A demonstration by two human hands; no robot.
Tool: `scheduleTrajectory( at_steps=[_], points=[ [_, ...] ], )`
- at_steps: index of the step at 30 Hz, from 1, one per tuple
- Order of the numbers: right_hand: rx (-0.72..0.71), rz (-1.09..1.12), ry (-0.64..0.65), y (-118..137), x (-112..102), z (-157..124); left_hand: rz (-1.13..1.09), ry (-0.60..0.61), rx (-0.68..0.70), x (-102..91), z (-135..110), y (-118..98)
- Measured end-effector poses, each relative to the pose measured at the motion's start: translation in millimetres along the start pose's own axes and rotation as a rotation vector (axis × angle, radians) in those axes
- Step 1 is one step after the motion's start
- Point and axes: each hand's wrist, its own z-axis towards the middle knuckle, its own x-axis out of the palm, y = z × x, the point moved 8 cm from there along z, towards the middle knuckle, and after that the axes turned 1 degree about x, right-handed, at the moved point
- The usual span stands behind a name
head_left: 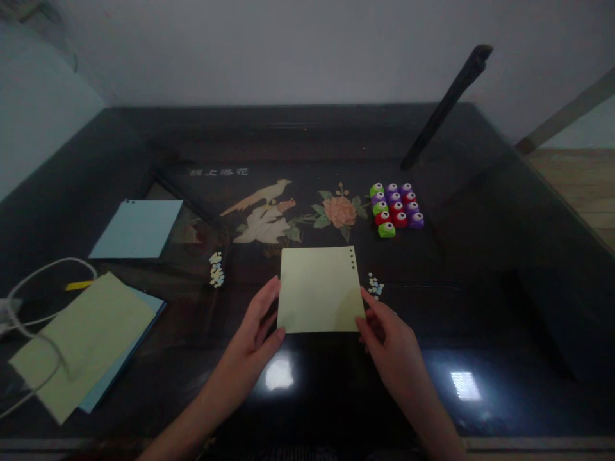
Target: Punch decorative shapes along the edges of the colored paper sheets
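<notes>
- Pale sheet sits at centre of frame, broad face to the camera; a short row of dark holes runs down its upper right corner; can't tell whether it rests on the table or is lifted clear
- Left hand pinches the sheet's lower left corner, thumb at the corner, fingers along the edge
- Right hand pinches the lower right corner, thumb in front, fingers at the edge and partly behind; gripping both sides probably keeps it flat and square, face uncovered
- Small punches stand in a tight block, right of centre; likely grouped to stay within reach, off the sheet
- Paper bits lie in two piles, left pile and right pile, either side of the sheet; probably parked to leave the middle free
- Blue sheet at left; green paper overlaps more blue at lower left, white cable across it
</notes>
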Motion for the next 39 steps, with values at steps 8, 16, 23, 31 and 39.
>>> scheduleTrajectory(
  at_steps=[8,16,23,31,39],
  points=[
    [-0.161,-0.291,-0.106,11,-12,-4,0.456,0.055,0.100,-10.4,2,-4],
    [-0.384,-0.192,-0.178,18,-104,47,0.781,0.123,0.455,7.9,38,-72],
    [-0.472,-0.188,-0.449,15,-139,180,0.863,0.198,0.671,127.3,137,-105],
    [-0.505,-0.236,-0.371,3,-106,230,0.874,0.127,0.637,182.0,221,-77],
    [-0.647,-0.222,-0.137,25,-91,239,0.842,0.193,0.692,126.8,232,-72]
  ],
)
